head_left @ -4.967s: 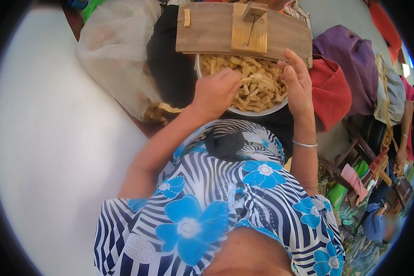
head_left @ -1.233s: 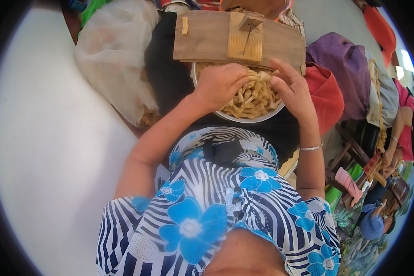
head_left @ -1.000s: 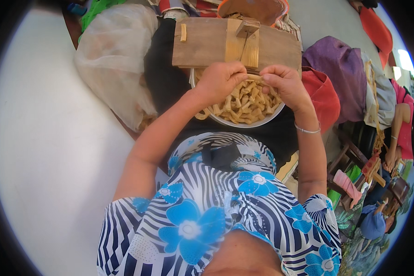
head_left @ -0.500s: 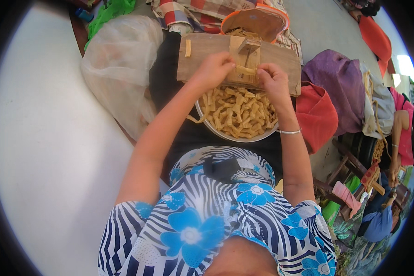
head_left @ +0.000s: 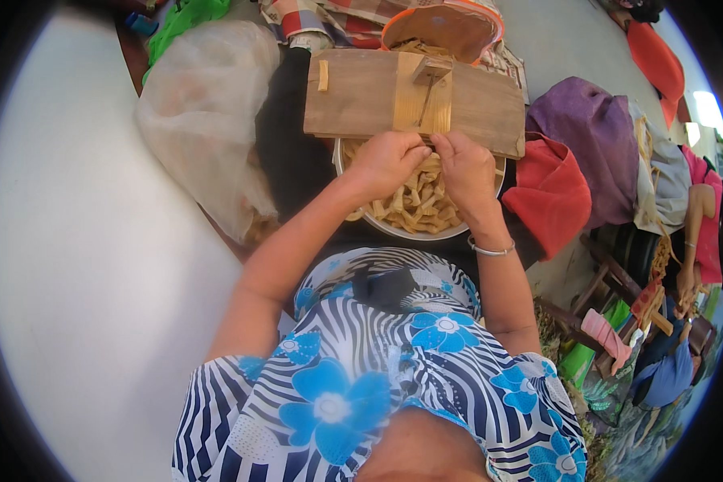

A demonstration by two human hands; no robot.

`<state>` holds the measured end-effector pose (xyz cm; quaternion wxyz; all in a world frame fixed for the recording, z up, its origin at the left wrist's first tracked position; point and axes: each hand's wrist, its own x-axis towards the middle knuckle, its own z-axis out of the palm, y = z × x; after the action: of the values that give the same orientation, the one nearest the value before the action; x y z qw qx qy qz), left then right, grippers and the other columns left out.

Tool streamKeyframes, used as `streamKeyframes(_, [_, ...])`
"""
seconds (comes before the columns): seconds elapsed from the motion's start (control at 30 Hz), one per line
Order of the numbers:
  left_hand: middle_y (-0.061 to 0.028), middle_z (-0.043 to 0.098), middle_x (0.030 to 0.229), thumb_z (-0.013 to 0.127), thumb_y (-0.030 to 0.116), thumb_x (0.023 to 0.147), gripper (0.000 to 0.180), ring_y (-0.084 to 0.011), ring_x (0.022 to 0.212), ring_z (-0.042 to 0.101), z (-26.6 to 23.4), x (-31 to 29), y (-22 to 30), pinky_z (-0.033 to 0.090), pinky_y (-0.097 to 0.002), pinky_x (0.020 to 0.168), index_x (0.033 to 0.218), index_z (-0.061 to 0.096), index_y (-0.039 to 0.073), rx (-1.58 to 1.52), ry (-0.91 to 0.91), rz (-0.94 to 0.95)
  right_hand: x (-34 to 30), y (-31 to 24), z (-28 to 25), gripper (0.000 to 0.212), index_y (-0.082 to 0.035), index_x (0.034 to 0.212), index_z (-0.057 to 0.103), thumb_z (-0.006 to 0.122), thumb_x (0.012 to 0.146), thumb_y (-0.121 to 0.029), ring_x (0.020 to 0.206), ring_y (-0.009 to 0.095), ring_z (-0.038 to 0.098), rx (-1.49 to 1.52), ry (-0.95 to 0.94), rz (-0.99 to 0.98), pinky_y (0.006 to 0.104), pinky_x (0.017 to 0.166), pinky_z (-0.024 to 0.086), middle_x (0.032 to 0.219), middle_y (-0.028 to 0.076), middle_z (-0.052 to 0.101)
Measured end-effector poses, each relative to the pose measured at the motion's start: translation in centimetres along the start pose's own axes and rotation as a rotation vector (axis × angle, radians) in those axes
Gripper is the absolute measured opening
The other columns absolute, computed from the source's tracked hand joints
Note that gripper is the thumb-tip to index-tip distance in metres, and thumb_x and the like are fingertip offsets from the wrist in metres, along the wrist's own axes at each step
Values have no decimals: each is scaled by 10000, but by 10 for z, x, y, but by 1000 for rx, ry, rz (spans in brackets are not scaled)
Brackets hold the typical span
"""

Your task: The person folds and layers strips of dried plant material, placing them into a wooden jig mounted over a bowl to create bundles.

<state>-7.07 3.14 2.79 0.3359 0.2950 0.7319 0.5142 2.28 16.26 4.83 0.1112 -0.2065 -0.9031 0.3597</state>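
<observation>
Just below the near edge of a wooden board (head_left: 345, 92), my left hand (head_left: 390, 163) and my right hand (head_left: 467, 167) come together with fingers pinched. They grip a tan strip, now almost wholly hidden by the fingers. Under them a round, light-rimmed bowl (head_left: 426, 237) holds many tan knotted strips (head_left: 414, 197). The board has a paler middle panel with a small wooden block (head_left: 431, 71) and a thin metal rod (head_left: 427, 100) on it. A short tan strip (head_left: 323, 75) lies at the board's left end.
An orange-rimmed basket (head_left: 442, 28) with tan strips stands behind the board. A translucent plastic bag (head_left: 205, 120) is at left. Red cloth (head_left: 546, 189) and purple cloth (head_left: 586, 145) lie at right. Other people's hands (head_left: 687, 293) work at far right.
Both hands have drawn back toward me, from the board's middle panel to over the bowl, and closer together. The strip stretched between them before is now bunched in the fingers.
</observation>
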Motion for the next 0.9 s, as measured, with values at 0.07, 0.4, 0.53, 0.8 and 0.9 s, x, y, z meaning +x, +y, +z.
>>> streamKeyframes(0.07, [-47, 598, 675, 563, 202, 931, 262, -133, 636, 564, -15, -2, 0, 452, -291, 600, 797, 635, -11, 210, -14, 44, -5, 24, -4, 179, -15, 820, 669, 613, 904, -162, 497, 311, 538, -134, -66, -81, 377, 499, 429, 573, 94, 589])
streamKeyframes(0.4, [46, 476, 669, 532, 204, 970, 199, -22, 587, 406, 8, -30, 44, 305, -179, 501, 1039, 619, 39, -757, -189, -52, -29, -13, -16, 224, -21, 1123, 670, 537, 952, -78, 566, 76, 512, 995, -15, 134, 222, 558, 425, 672, 10, 604])
streamKeyframes(0.53, [40, 463, 690, 555, 128, 950, 148, -27, 574, 387, 30, -34, 41, 302, -179, 496, 1060, 599, 39, -950, -162, -121, -23, -10, -9, 222, -86, 1081, 698, 578, 895, -61, 610, 148, 594, 381, 210, 9, 270, 569, 464, 722, 78, 642])
streamKeyframes(0.8, [-40, 592, 737, 568, 69, 881, 160, -199, 642, 581, 31, -33, 6, 462, -328, 571, 1029, 616, 34, 140, 119, 192, -32, 9, -14, 109, -61, 871, 676, 632, 857, -159, 626, 239, 587, -21, 102, -56, 335, 577, 461, 746, 112, 625])
streamKeyframes(0.9, [-95, 634, 838, 575, 52, 834, 200, -304, 733, 614, 29, -34, 6, 499, -386, 644, 1027, 620, 36, 444, 272, 455, -42, 28, -3, 170, -39, 888, 684, 601, 908, -185, 657, 203, 610, 297, -85, 196, 329, 606, 469, 773, 79, 657])
